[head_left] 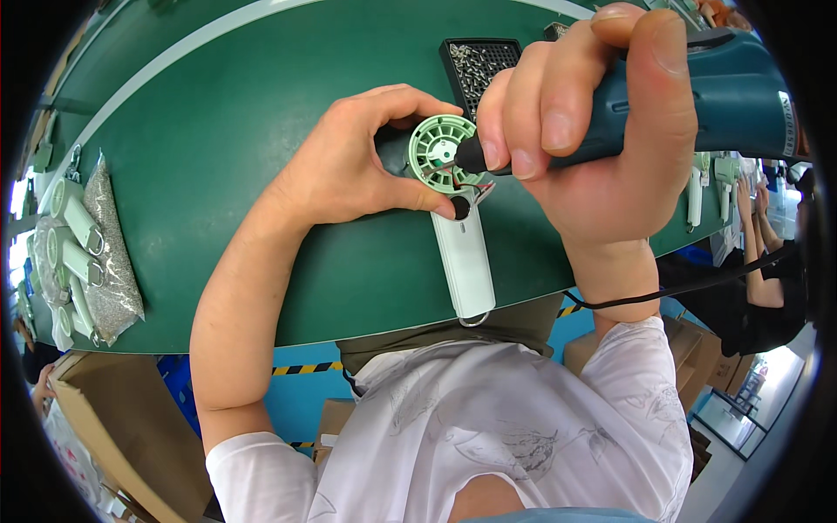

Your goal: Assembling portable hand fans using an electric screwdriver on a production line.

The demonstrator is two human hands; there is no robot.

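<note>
A handheld fan body lies on the green table in front of me, with a round pale green slotted housing and a whitish handle that has a metal ring at its near end. My left hand is closed round the housing's left side, thumb on a dark round spot where handle and housing meet. Thin red and dark wires stick out there. Gripped in my right hand is a teal electric screwdriver. Its black nose and bit reach into the housing; the tip's exact contact is hard to make out.
A black tray of small screws stands beyond the housing. At the left lie a clear bag of small parts and several pale fan handles. A black cable runs past my right wrist. Other people's arms show at far right.
</note>
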